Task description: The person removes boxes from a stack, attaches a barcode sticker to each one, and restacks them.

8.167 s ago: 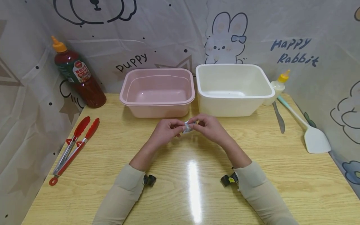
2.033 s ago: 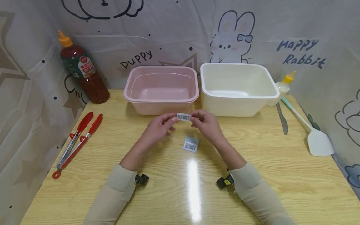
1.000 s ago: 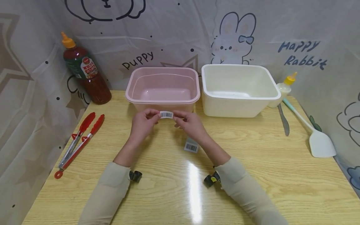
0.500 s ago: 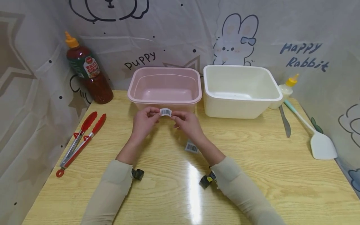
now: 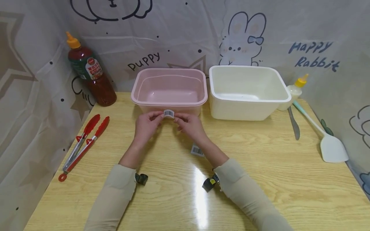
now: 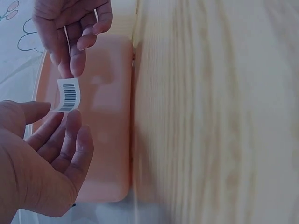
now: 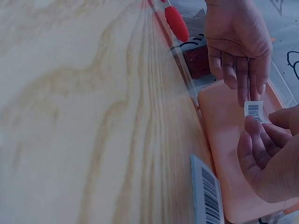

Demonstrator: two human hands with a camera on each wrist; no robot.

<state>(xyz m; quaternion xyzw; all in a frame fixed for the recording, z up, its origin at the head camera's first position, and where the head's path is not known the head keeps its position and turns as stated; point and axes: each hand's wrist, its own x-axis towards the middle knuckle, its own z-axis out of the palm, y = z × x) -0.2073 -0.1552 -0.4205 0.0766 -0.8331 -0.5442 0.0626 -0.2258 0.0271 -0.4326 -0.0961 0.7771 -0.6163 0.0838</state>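
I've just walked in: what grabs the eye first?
Probably the small barcode label, bent between left hand and right hand in front of the pink tub. Next, the bottle of red sauce at the far left corner of the table. Red-tipped tongs lie nearer, along the left edge.

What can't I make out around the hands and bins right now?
1. Small print on the held label: too small to read in the head view.
2. Whether that label touches the pink bin: it overlaps the bin in every view.
3. Part of the loose label: hidden by the right forearm in the head view, cut off by the bottom edge in the right wrist view.
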